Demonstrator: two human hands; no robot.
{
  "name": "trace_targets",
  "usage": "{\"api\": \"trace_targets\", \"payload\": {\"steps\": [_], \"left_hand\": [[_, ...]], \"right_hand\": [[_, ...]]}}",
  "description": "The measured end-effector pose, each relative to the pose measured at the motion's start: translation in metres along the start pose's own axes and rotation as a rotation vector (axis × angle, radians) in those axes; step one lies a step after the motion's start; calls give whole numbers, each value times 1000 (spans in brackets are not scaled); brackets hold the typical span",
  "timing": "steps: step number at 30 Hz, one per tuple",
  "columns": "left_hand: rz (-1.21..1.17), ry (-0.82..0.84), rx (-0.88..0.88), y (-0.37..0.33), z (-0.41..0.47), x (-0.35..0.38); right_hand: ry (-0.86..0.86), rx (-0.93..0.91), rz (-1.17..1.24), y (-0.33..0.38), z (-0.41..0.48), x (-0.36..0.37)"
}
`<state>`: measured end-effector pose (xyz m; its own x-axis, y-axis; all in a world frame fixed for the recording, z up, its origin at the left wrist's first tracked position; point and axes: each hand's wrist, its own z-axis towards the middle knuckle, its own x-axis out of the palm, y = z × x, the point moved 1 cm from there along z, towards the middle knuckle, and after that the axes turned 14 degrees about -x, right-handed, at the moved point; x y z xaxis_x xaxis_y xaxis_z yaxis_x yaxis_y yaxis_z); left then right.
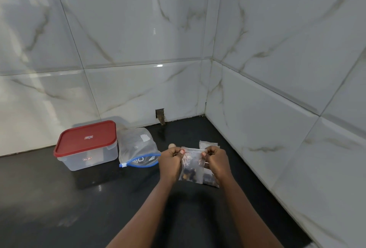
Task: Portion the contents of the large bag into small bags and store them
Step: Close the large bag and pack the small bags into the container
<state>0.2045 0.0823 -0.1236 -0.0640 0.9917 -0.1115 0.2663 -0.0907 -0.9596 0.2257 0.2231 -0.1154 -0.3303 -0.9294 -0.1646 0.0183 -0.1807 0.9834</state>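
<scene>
A small clear bag (191, 166) with dark and tan pieces at its bottom hangs above the black counter. My left hand (170, 161) pinches its top left corner and my right hand (216, 158) pinches its top right corner. The large clear bag (136, 145) with a blue zip strip lies on the counter to the left of my hands, its mouth facing me. Another small filled bag (210, 178) lies partly hidden under my right hand, and a further small bag (207, 143) shows just behind it.
A clear plastic box with a shut red lid (87, 138) stands left of the large bag. Marble-look tiled walls meet in a corner behind and to the right. A small tan object (172, 145) lies behind my left hand. A hole (160, 116) is cut in the back wall.
</scene>
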Motion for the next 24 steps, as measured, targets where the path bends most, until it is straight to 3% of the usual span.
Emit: {"api": "trace_targets", "payload": {"steps": [9,17,24], "left_hand": [[276,54,-45,19,5,40],[429,56,-44,26,17,60],[398,51,-43,24,22,61]], "right_hand": [[-204,194,-164,-39,-3,-21],[-277,181,-209,-56,4,-29],[-329,182,-309,-60,9,-25]]}}
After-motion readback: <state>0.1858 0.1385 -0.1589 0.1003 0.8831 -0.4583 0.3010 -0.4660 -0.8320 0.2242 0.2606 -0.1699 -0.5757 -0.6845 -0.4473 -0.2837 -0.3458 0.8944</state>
